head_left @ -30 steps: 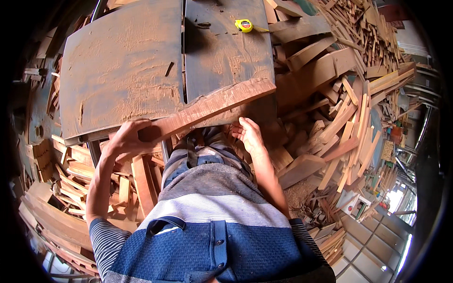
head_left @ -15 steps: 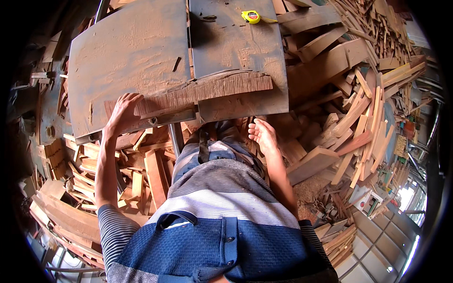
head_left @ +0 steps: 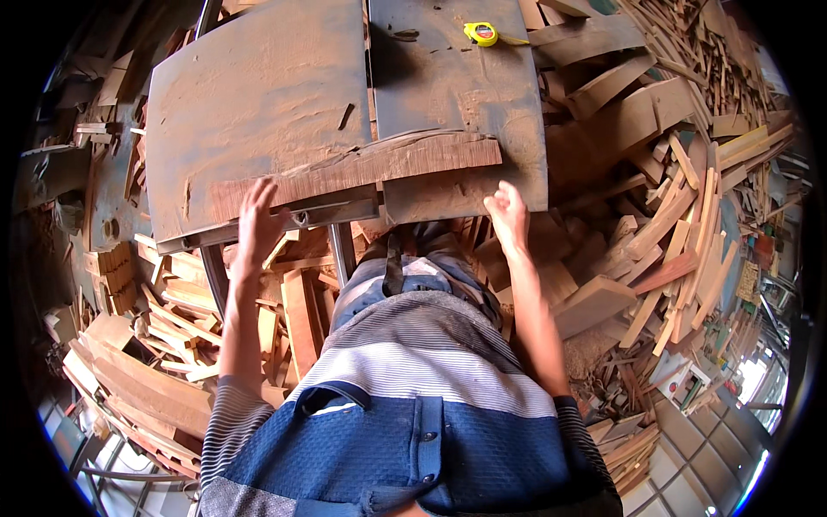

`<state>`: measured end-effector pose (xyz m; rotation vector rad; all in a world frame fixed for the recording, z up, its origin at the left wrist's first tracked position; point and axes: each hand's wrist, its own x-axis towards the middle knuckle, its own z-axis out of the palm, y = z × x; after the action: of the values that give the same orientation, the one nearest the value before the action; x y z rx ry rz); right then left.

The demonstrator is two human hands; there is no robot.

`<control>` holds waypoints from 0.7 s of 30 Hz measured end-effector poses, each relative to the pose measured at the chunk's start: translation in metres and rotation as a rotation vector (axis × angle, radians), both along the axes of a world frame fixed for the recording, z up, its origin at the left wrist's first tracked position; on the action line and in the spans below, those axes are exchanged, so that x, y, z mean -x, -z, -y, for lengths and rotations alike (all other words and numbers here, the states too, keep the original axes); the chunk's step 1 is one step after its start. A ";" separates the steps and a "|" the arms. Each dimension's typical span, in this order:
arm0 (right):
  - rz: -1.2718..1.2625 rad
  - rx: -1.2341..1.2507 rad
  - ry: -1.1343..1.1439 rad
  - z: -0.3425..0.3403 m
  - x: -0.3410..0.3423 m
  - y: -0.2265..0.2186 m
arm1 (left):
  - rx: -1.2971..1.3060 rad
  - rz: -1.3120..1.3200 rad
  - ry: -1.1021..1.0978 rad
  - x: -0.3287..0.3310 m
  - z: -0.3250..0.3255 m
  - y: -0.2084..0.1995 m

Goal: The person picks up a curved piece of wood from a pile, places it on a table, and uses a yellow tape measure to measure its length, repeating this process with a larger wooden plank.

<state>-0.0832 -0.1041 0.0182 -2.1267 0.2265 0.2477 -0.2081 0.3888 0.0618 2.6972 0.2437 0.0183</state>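
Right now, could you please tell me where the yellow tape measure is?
In the head view, the tape measure lies on the right half of the table, near its right edge, beyond the plank.

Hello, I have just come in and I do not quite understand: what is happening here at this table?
A curved wooden piece lies across the dusty grey tabletop, near its front edge. The person's left hand is at the left part of this piece; whether it presses on it, I cannot tell. The right hand is by the front right corner, with nothing visible in it. A yellow tape measure lies farther back on the right.
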 end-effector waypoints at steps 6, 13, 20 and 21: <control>0.239 0.448 -0.437 -0.020 -0.082 -0.024 | 1.024 -0.162 -0.338 0.056 0.100 0.010; 0.203 0.431 -0.747 -0.030 -0.118 -0.017 | 1.088 -0.227 -0.551 0.087 0.137 0.011; 0.044 0.404 -0.883 -0.019 -0.118 -0.086 | 1.491 -0.046 -0.821 0.061 0.112 0.018; 0.001 0.356 -0.862 -0.017 -0.115 -0.104 | 1.597 -0.005 -0.864 0.056 0.109 0.020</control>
<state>0.0318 -0.0867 0.1220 -2.4631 -0.7183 0.7459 -0.2645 0.2800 0.0419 0.8919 0.9083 0.0464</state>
